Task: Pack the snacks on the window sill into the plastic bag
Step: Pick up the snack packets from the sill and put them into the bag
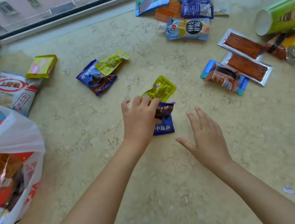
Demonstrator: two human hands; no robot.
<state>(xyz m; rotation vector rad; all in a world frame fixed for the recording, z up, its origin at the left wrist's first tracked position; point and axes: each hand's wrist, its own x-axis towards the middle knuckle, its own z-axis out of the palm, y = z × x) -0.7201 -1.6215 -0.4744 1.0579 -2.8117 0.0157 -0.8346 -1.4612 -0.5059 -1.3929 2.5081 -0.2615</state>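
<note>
Snacks lie scattered across the marble window sill [167, 164]; the plastic bag [13, 138] sits far left, part-filled. The left hand [140, 118] pinches a yellow packet [160, 89] and blue packet [164, 124] mid-sill, while the right hand [206, 136] hovers beside, fingers spread.

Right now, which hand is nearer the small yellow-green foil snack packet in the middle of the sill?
Left. The left hand has its fingertips on the yellow-green foil snack packet's near edge; the right hand hovers open, apart from it, nearer the camera and to its right.

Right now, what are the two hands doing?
Left hand: gripping the blue snack packet, fingers touching the yellow packet.
Right hand: open, holding nothing.
</note>
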